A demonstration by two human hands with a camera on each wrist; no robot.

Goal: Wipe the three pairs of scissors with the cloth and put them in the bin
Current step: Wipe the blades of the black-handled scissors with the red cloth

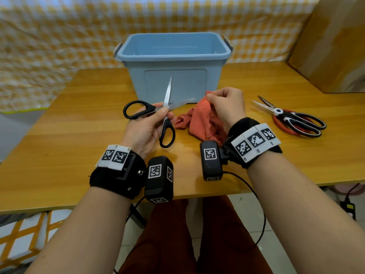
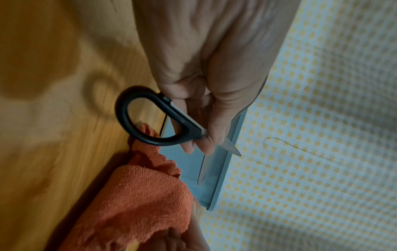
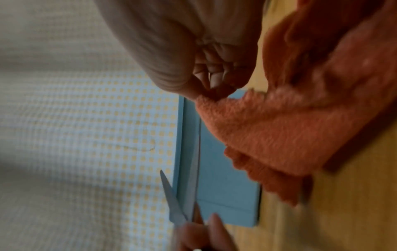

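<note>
Two hands are working above the table: the left hand is gripping the black-handled scissors near the pivot, fingers curled round them, blades spread wide. Just to the right, the right hand is pinching the orange cloth, its lower folds trailing onto the wood. Beyond both, the blue bin is standing upright, while red-and-black scissors are lying at the right.

black-handled scissors held blades spread wide above the table, orange cloth bunched just right of them, red-and-black scissors lying flat far right, open blue bin standing behind
</note>
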